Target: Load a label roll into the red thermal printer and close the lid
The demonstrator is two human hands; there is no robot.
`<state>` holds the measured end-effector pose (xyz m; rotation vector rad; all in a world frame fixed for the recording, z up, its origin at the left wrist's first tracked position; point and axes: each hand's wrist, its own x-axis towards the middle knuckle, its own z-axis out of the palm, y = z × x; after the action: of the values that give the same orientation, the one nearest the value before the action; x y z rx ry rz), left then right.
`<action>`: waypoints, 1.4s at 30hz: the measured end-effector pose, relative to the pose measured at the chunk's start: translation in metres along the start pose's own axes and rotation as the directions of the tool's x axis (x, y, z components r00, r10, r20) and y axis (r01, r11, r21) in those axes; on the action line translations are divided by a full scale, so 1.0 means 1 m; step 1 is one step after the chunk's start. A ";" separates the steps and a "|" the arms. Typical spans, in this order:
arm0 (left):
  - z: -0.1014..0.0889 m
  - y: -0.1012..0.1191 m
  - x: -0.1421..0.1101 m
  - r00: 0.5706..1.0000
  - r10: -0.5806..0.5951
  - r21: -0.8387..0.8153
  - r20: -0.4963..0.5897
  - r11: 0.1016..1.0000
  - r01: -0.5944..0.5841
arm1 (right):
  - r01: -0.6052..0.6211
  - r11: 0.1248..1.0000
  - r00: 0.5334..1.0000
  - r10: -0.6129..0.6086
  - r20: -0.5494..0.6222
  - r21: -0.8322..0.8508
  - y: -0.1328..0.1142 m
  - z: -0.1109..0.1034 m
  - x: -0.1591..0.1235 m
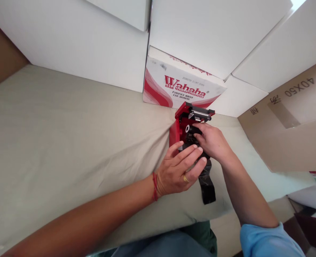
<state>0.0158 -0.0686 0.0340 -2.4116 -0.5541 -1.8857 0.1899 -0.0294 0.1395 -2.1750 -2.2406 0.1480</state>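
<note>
A small red label printer (173, 134) stands on the cloth-covered surface with its black lid (198, 111) raised. Inside it is a black ribbon roll (190, 129) with a white-rimmed core end. My right hand (214, 141) reaches in from the right, thumb and fingers closed on the roll. From the left, my left hand (178, 169), with a ring and a red string bracelet (154, 186), lies across the printer's front, fingers stretched out over the black film. A crinkled strip of black ribbon (207, 189) hangs out below the fingers onto the cloth. The fingers hide much of the printer's inside.
A Wahaha water carton (182, 84) stands right behind the printer, against white boxes (88, 39). A brown cardboard box (294, 125) bounds the right side. The beige cloth (67, 135) is wrinkled beside the printer. The person's lap is at the near edge.
</note>
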 end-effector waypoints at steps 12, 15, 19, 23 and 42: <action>-0.001 -0.006 0.001 0.989 0.015 0.082 0.145 0.996 -0.028 | -0.019 0.993 0.994 0.032 0.106 -0.117 -0.021 0.003 0.022; -0.001 -0.007 -0.001 0.983 0.017 0.064 0.182 0.998 -0.029 | -0.016 0.996 0.995 0.025 0.098 -0.090 -0.019 0.006 0.028; 0.000 -0.006 -0.005 0.979 -0.016 0.033 0.205 0.999 0.009 | 0.041 0.999 0.996 -0.042 0.075 0.006 -0.011 0.005 0.020; 0.000 -0.005 -0.003 0.984 -0.002 0.057 0.178 0.998 -0.009 | 0.072 0.887 0.988 0.000 -0.154 0.456 0.011 -0.001 -0.006; -0.008 -0.004 0.003 0.985 0.032 0.043 0.171 0.998 -0.040 | 0.274 0.619 0.841 0.217 -0.496 0.736 0.044 0.032 -0.001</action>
<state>0.0079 -0.0657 0.0382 -2.5505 -0.5512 -1.6445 0.2313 -0.0306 0.1039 -1.4258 -1.4461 0.3774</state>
